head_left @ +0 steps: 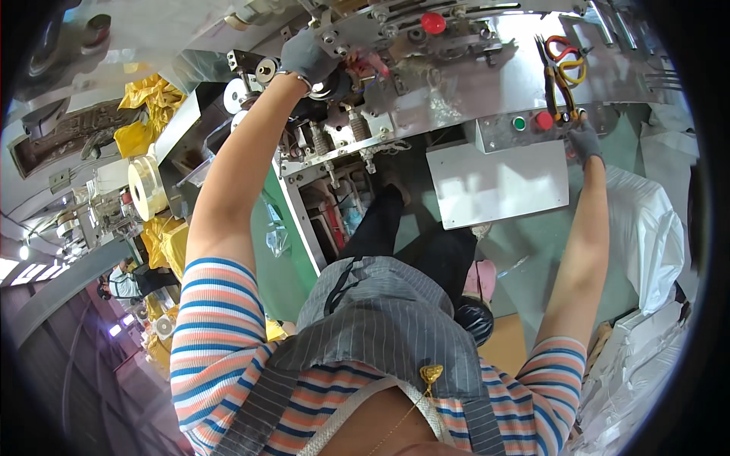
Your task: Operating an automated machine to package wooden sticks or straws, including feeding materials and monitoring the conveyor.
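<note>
My left hand (304, 59), in a grey glove, reaches to the metal machine (449, 102) at the upper left. Its fingers are bent against the machine's parts, and what lies inside them is hidden. Pinkish-red material (369, 64) sits just right of this hand. At the upper right, my right hand (586, 143), also grey-gloved, has its fingertips at a small knob (582, 115) on the control panel (498, 134). Left of those fingertips are a red button (544, 120) and a green button (519, 123).
Red-handled scissors (561, 49) and yellow-handled cutters (561, 91) lie on the metal top above the panel. A red knob (433, 23) stands at the far edge. Below hangs a white board (498, 182). White plastic sacks (642, 235) are at right, a cream roll (146, 188) at left.
</note>
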{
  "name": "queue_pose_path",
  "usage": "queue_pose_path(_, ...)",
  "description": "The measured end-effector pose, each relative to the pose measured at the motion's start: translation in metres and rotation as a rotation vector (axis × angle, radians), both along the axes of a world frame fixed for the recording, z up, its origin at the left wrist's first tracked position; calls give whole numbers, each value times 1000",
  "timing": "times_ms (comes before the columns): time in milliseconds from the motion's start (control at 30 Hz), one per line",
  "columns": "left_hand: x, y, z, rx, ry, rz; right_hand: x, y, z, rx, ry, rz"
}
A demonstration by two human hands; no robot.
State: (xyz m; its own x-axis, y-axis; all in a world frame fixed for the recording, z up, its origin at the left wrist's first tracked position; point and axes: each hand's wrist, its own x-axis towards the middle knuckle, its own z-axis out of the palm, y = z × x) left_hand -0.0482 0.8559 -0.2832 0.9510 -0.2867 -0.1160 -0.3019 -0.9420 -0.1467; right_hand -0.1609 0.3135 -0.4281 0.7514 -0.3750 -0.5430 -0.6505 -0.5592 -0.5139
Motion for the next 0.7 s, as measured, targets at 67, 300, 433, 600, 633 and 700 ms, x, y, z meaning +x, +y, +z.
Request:
queue_pose_path(67, 0, 2, 0, -21, -19, -51, 1, 5, 6, 12, 14, -15)
queue_pose_path(300, 4, 6, 1, -4, 26, -89, 3, 12, 23, 17, 89, -3)
queue_pose_path(433, 5, 3, 3, 13, 23, -97, 4, -12, -6, 81, 41, -23)
queue_pose_path(600, -8, 41, 16, -310, -99, -75, 10, -16, -25, -42, 117, 108)
queue_pose_path(633, -14, 54, 14, -326, -277, -30, 9, -13, -19, -77, 115, 22)
queue_pose_path(700, -44, 102, 17, -379, -337, 182, 4, -1, 0, -83, 53, -14)
